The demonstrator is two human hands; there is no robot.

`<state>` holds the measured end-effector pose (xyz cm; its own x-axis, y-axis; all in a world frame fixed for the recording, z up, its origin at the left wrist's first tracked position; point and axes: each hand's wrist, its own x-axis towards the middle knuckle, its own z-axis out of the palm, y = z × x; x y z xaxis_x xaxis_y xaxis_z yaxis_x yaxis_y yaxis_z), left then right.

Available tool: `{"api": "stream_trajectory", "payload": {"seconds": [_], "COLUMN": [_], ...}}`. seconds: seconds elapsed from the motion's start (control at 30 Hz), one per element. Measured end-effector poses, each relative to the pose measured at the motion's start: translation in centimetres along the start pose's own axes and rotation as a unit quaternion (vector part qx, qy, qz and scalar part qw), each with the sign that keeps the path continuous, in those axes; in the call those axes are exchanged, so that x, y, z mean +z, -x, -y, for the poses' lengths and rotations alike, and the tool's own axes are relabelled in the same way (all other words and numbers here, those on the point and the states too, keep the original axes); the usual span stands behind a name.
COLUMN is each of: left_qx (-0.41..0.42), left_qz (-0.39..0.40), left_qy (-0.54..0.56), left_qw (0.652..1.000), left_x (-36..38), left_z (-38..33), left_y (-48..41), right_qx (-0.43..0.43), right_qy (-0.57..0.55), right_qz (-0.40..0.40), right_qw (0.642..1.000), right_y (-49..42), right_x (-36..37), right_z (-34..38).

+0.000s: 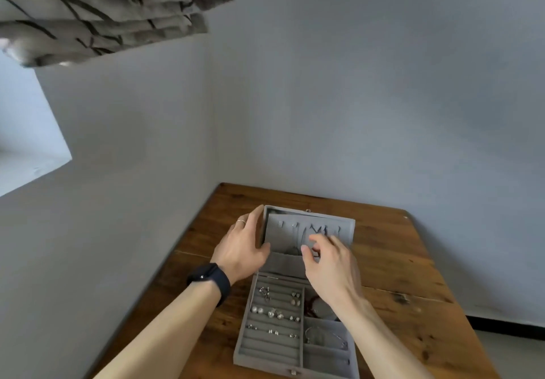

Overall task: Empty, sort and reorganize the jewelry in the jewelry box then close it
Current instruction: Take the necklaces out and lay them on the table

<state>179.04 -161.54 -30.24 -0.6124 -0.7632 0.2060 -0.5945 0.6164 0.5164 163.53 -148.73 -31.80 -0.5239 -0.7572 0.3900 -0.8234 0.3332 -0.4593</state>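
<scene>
1. The box lies open on the table, with its tray nearest. Earrings still sit in the ring rolls on the left, and a bracelet lies in a right compartment. By my reading, emptying has barely begun.
2. The right forearm covers part of the right compartments. Something red shows there, too hidden to name.
3. The left hand steadies the upright lid by its left edge, with the fingers along the outside and the thumb on the inner face.
4. The right hand reaches into the lid with its fingers curled at the necklaces. It is blurred, so I cannot tell whether it pinches a chain.
5. The step in hand looks like unhooking the necklaces. The next move calls for lifting one chain off its hook without snagging the others while the lid is held firm.
6. The hand hides the lower ends of the chains and whatever is in the lid's pocket.
</scene>
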Motion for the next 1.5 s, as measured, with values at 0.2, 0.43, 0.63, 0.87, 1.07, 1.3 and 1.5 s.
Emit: {"api": "stream_trajectory", "payload": {"seconds": [0.2,0.43,0.63,0.87,1.07,1.3,1.5], "left_qx": [-0.079,-0.046,-0.036,-0.040,-0.029,0.056,0.111], "left_qz": [0.052,0.019,0.010,0.032,0.040,0.019,-0.006], "left_qy": [0.212,0.189,0.181,0.175,0.124,0.179,0.213], "left_qw": [0.973,0.981,0.983,0.983,0.991,0.982,0.971], "left_x": [1.8,2.0,1.7,0.9,-2.0,-8.2,-12.9], "left_z": [0.1,1.1,1.3,0.5,-1.4,-7.2,-11.9], "left_y": [-2.7,-2.4,-2.3,-1.7,-0.8,1.9,5.7], "right_qx": [0.023,0.082,0.065,0.007,-0.061,-0.086,-0.090], "right_qy": [0.011,0.060,0.010,-0.088,-0.193,-0.213,-0.217], "right_qz": [-0.020,-0.011,-0.046,-0.085,-0.051,-0.047,-0.030], "right_qw": [0.999,0.995,0.997,0.992,0.978,0.972,0.972], "right_y": [-2.2,-2.7,-2.9,-4.3,-3.4,-1.2,1.7], "right_x": [2.4,2.8,1.7,-2.0,-6.6,-12.0,-16.9], "right_z": [1.7,3.2,3.8,3.4,3.7,6.1,8.3]}}
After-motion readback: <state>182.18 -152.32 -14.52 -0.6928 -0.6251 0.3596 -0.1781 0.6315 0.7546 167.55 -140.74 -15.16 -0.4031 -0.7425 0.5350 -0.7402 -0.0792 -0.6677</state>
